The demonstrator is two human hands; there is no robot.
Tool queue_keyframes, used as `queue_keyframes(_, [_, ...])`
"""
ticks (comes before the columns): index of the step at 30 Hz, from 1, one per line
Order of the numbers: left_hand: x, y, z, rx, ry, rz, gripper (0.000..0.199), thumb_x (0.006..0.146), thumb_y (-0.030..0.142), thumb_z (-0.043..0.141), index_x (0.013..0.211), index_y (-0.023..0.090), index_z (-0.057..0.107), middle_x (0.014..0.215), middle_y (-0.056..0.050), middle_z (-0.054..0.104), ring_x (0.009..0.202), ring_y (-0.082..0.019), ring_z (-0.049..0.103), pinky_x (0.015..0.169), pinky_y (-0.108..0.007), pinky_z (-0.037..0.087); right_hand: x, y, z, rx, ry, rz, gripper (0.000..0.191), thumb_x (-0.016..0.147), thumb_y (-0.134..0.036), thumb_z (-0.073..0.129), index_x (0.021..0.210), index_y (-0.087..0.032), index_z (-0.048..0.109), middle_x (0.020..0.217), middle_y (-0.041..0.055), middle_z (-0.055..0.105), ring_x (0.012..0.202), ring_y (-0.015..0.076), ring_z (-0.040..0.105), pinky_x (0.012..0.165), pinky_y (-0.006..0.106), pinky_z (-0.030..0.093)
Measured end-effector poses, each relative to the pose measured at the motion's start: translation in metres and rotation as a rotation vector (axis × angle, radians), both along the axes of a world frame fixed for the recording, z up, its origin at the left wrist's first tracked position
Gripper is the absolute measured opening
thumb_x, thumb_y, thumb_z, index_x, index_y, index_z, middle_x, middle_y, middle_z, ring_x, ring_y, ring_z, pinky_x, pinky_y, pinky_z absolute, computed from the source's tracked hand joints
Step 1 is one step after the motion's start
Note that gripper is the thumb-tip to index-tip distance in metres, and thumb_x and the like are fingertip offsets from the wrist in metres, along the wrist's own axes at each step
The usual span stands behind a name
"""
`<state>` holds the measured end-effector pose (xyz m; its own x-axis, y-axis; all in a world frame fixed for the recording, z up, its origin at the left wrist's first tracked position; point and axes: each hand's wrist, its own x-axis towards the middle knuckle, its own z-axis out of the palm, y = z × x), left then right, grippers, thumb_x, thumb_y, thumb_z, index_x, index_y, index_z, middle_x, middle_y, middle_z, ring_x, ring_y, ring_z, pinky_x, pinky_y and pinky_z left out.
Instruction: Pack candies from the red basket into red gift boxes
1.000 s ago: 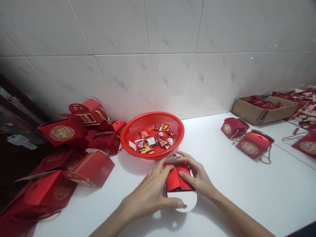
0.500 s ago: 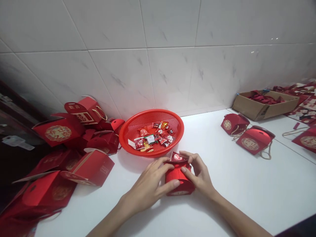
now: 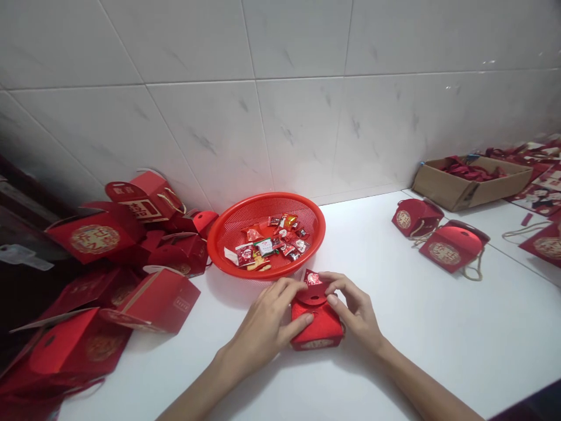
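Note:
A small red gift box [image 3: 316,330] with a gold emblem on its front stands on the white table between my hands. My left hand [image 3: 274,316] grips its left side, the thumb lying on the top panel and the fingers at the upper flap. From the right, my right hand [image 3: 357,307] pinches the edge of the rounded flap [image 3: 314,294], which has a hole in it and stands tilted over the top. Behind the flap, a red-and-white wrapped packet [image 3: 312,278] shows. A red plastic basket [image 3: 214,257] holding several wrapped sweets [image 3: 265,247] sits just beyond the box.
Several red gift boxes [image 3: 162,301] are heaped at the left. Two closed-looking boxes with cord handles [image 3: 451,248] stand at the right. Farther back is a cardboard box [image 3: 477,190] with dark red items, against the tiled wall [image 3: 302,134]. Another red box [image 3: 543,242] is at the right edge.
The box's top panel has folded down flatter, and the holed rounded flap now shows above it. My hands have stayed around the box, with fingers shifted slightly. The view has shifted a little.

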<state>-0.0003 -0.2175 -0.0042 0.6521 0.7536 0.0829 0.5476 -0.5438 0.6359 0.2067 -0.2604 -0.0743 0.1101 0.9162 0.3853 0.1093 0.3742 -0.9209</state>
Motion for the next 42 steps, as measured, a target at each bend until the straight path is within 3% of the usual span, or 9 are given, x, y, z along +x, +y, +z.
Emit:
queue_keyframes(4, [0.001, 0.001, -0.001, -0.018, 0.012, -0.008, 0.023, 0.095, 0.04, 0.06, 0.11, 0.024, 0.065, 0.121, -0.008, 0.063, 0.106, -0.025, 0.065, 0.091, -0.038, 0.054, -0.003, 0.001, -0.003, -0.033, -0.035, 0.011, 0.022, 0.093, -0.043, 0.062, 0.083, -0.024, 0.064, 0.124, 0.0126, 0.069, 0.119, 0.0291, 0.063, 0.102, 0.045, 0.049])
queue_keyframes(21, [0.004, 0.001, -0.004, -0.097, 0.026, 0.02, 0.021, 0.095, 0.041, 0.059, 0.105, 0.023, 0.06, 0.108, -0.005, 0.062, 0.099, -0.023, 0.063, 0.086, -0.035, 0.051, -0.002, 0.002, -0.003, -0.042, -0.045, 0.079, 0.014, 0.092, -0.037, 0.064, 0.088, -0.024, 0.063, 0.126, 0.0121, 0.068, 0.124, 0.0283, 0.061, 0.108, 0.046, 0.044])
queue_keyframes(29, [-0.009, 0.009, 0.006, -0.161, -0.018, -0.027, 0.034, 0.101, 0.045, 0.045, 0.124, 0.025, 0.06, 0.13, -0.007, 0.062, 0.118, -0.024, 0.06, 0.101, -0.037, 0.049, 0.001, 0.004, -0.002, -0.073, -0.053, 0.115, 0.015, 0.091, -0.037, 0.065, 0.089, -0.023, 0.063, 0.123, 0.0119, 0.068, 0.122, 0.0273, 0.06, 0.105, 0.043, 0.043])
queue_keyframes(34, [-0.013, 0.011, 0.01, -0.224, -0.006, -0.019, 0.04, 0.1, 0.034, 0.042, 0.135, 0.023, 0.055, 0.141, -0.009, 0.059, 0.127, -0.027, 0.057, 0.105, -0.039, 0.048, 0.001, 0.004, -0.001, -0.085, -0.053, 0.121, 0.016, 0.091, -0.038, 0.065, 0.089, -0.022, 0.063, 0.123, 0.0124, 0.068, 0.119, 0.0267, 0.061, 0.102, 0.041, 0.045])
queue_keyframes(38, [-0.014, 0.012, 0.006, -0.277, 0.008, -0.028, 0.047, 0.093, 0.026, 0.047, 0.139, 0.022, 0.053, 0.14, -0.01, 0.058, 0.113, -0.024, 0.063, 0.098, -0.036, 0.052, 0.002, 0.004, -0.001, -0.089, -0.054, 0.124, 0.016, 0.091, -0.039, 0.065, 0.089, -0.022, 0.063, 0.124, 0.0126, 0.067, 0.118, 0.027, 0.061, 0.101, 0.041, 0.045])
queue_keyframes(42, [-0.021, 0.017, 0.005, -0.335, 0.04, 0.004, 0.053, 0.089, 0.027, 0.052, 0.142, 0.022, 0.049, 0.13, -0.009, 0.063, 0.091, -0.021, 0.068, 0.081, -0.032, 0.055, 0.003, 0.004, 0.001, -0.092, -0.062, 0.12, 0.017, 0.091, -0.039, 0.066, 0.088, -0.023, 0.064, 0.123, 0.0128, 0.068, 0.117, 0.0276, 0.061, 0.101, 0.042, 0.045])
